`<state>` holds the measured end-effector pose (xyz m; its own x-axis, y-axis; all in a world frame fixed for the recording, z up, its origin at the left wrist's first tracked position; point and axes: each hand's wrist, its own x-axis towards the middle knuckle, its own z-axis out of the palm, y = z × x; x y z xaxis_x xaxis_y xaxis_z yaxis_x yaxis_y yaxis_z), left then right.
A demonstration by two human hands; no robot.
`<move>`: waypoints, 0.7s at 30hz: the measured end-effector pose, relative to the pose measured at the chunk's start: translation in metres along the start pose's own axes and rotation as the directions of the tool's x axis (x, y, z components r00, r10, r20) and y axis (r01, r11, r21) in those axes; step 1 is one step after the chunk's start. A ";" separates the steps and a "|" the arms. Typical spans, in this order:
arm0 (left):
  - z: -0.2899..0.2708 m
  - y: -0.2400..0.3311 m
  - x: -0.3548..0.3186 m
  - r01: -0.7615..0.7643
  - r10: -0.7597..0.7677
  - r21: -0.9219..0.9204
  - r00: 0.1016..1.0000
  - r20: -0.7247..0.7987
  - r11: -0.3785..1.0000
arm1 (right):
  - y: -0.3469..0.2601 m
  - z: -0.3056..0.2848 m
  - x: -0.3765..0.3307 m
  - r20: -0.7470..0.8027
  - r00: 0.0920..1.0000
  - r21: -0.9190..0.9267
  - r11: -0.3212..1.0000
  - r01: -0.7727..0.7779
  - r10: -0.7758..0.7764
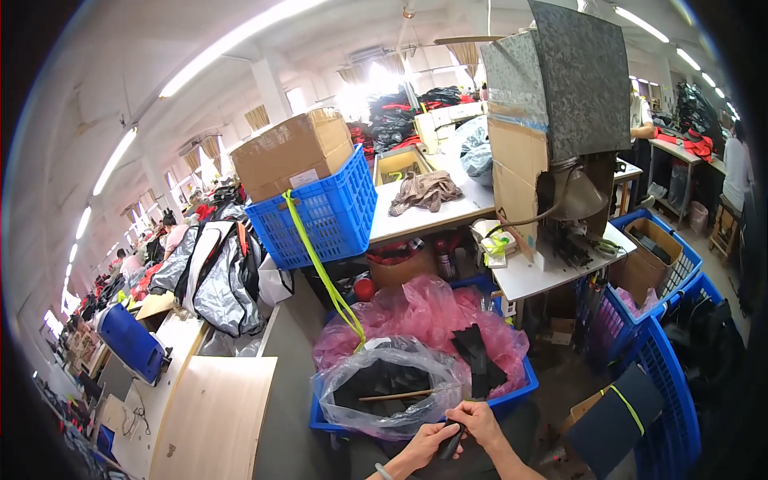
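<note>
My left hand (430, 445) closes around a narrow black strip (453, 445), whose lower end hangs out below the fingers. Right beside it, my right hand (478, 421) pinches the upper part of the same strip. The strip's exact kind cannot be made out. Just beyond my hands, a clear plastic bag (340, 398) stands with its mouth spread, black pieces (384, 378) and a thin wooden stick (396, 396) inside. More black strips (474, 352) lie over a pink plastic bag (416, 308). Both bags sit in a blue crate (524, 388).
At the left stands a wooden board (214, 412) on a bench. A yellow-green strap (316, 260) hangs from a blue basket (320, 212) carrying a cardboard box (290, 154). To the right, a lamp (580, 196) hangs over a small white table (552, 276); blue crates (672, 384) stand beyond.
</note>
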<state>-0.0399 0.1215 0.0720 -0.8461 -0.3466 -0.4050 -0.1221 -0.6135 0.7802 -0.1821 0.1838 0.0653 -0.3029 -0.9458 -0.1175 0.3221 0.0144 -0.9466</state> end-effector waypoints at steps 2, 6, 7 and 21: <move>0.005 -0.008 0.004 -0.018 0.021 0.032 0.997 -0.075 0.999 | 0.001 -0.002 -0.004 -0.098 0.994 -0.021 0.998 0.056 -0.057; 0.014 -0.018 -0.007 0.071 -0.072 0.073 0.997 0.013 0.995 | 0.018 -0.020 -0.013 -0.207 0.977 0.120 0.990 0.074 -0.047; 0.022 -0.018 -0.016 0.074 -0.076 0.070 0.997 0.017 0.995 | 0.017 -0.019 -0.017 -0.211 0.976 0.118 0.991 0.070 -0.044; 0.018 0.057 -0.044 -0.259 0.290 0.187 0.943 -0.162 0.948 | -0.051 0.027 0.038 0.033 0.997 0.121 0.990 0.071 -0.075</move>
<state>-0.0191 0.1150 0.1429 -0.7495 -0.6195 -0.2333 0.0062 -0.3589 0.9333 -0.1861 0.1382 0.1170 -0.2965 -0.9544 -0.0358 0.4063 -0.0922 -0.9091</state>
